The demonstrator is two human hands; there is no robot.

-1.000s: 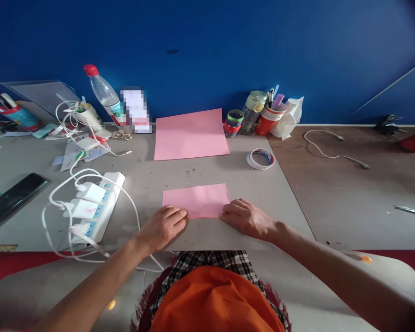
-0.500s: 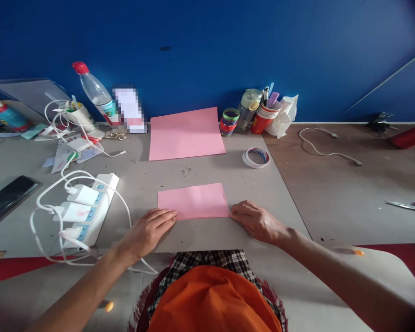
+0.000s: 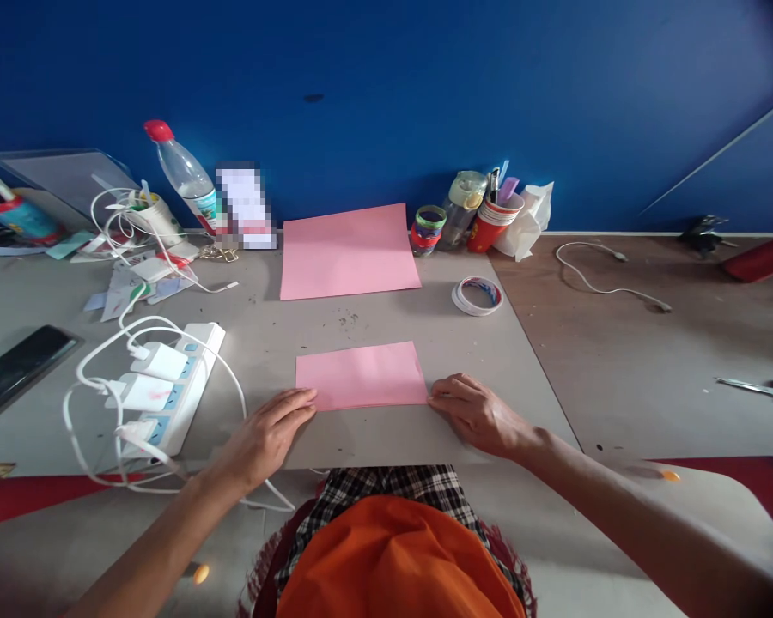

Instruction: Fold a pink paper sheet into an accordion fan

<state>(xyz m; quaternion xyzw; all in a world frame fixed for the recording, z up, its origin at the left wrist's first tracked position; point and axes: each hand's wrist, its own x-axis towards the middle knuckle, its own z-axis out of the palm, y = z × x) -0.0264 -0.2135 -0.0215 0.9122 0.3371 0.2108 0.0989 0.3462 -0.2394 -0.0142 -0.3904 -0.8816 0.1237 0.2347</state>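
A small folded-looking sheet of pink paper point(image 3: 362, 376) lies flat on the grey desk in front of me. At its lower left corner, my left hand point(image 3: 271, 433) rests with fingers stretched out, their tips touching the paper's edge. My right hand point(image 3: 477, 414) has its fingers curled together in a pinch at the lower right corner; its thumb is mostly hidden. Farther back, a larger pink sheet point(image 3: 349, 255) leans slightly up against the blue partition. A roll of white tape point(image 3: 477, 296) lies to the right of the sheets.
At left are a white power strip point(image 3: 197, 378) with plugs and tangled cables, a black phone point(image 3: 29, 369) and a red-capped bottle point(image 3: 186, 176). Cups of pens point(image 3: 495, 221) and a clear bottle point(image 3: 462, 210) line the partition. Scissors point(image 3: 760, 388) lie far right.
My left hand has slid slightly left, its fingertips covering less of the small pink paper. My right hand stays at its corner. The view has shifted a little.
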